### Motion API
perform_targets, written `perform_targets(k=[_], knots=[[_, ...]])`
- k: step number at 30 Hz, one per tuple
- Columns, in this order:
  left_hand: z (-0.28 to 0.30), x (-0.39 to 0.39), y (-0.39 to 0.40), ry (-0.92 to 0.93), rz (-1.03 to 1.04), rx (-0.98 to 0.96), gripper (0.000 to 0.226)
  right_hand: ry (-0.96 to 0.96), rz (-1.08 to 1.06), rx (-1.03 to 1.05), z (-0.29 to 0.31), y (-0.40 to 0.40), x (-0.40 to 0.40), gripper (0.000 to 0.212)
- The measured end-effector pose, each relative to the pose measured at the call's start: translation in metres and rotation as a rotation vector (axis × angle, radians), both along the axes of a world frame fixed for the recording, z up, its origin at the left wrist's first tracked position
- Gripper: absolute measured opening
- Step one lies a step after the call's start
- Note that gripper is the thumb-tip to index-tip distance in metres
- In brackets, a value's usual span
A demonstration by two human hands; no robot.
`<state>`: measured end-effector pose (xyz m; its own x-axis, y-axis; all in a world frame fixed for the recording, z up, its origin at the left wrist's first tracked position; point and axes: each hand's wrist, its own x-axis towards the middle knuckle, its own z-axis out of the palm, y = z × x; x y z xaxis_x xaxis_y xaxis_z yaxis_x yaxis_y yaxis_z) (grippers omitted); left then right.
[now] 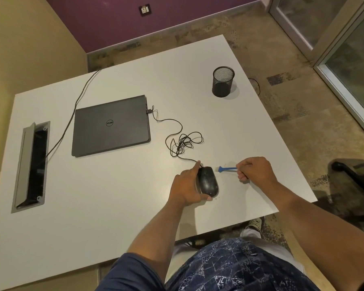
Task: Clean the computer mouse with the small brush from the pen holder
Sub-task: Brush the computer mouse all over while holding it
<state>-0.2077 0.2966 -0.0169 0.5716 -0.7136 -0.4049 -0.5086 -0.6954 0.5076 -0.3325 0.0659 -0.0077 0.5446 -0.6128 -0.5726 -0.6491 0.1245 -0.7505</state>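
A black wired computer mouse (207,182) lies on the white table (118,196) near its front right edge. My left hand (186,186) grips the mouse from its left side, thumb under the rear end. My right hand (255,170) is closed on the handle of a small blue brush (226,169). The brush points left, its pale bristles just right of the mouse's front end. A black mesh pen holder (223,81) stands empty at the far right of the table.
A closed grey laptop (110,126) lies left of centre, with the mouse's tangled cable (182,141) plugged into its right side. A cable hatch (31,164) is open at the table's left. A black chair (353,175) stands to the right, off the table.
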Motion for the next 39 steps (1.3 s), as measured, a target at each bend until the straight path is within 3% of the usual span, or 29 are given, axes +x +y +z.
perform_targets(k=[5, 12, 15, 20, 26, 30, 34, 39], knots=[[-0.001, -0.002, 0.001, 0.005, 0.013, -0.014, 0.139, -0.109, 0.146, 0.047, 0.003, 0.009, 0.008, 0.010], [-0.002, -0.002, 0.000, -0.001, 0.020, -0.016, 0.134, -0.082, 0.181, -0.005, 0.002, 0.013, 0.011, 0.012], [-0.003, -0.002, 0.000, 0.005, 0.019, -0.011, 0.134, -0.055, 0.076, -0.108, -0.001, 0.008, 0.011, 0.017], [-0.006, -0.003, 0.002, 0.008, 0.032, -0.023, 0.131, -0.089, 0.179, 0.113, -0.003, 0.001, 0.001, 0.011], [-0.006, -0.002, 0.002, 0.016, 0.029, -0.027, 0.132, -0.062, 0.100, 0.106, -0.010, -0.008, -0.024, 0.017], [-0.006, -0.001, 0.002, 0.006, 0.022, -0.016, 0.132, -0.086, 0.189, 0.160, -0.005, 0.003, -0.024, 0.009], [-0.006, -0.002, 0.002, 0.011, 0.021, -0.011, 0.133, -0.072, 0.052, 0.058, -0.007, -0.006, -0.035, 0.010], [-0.005, -0.002, 0.002, 0.010, 0.018, -0.012, 0.132, -0.169, 0.136, 0.218, -0.004, -0.002, -0.035, 0.007]])
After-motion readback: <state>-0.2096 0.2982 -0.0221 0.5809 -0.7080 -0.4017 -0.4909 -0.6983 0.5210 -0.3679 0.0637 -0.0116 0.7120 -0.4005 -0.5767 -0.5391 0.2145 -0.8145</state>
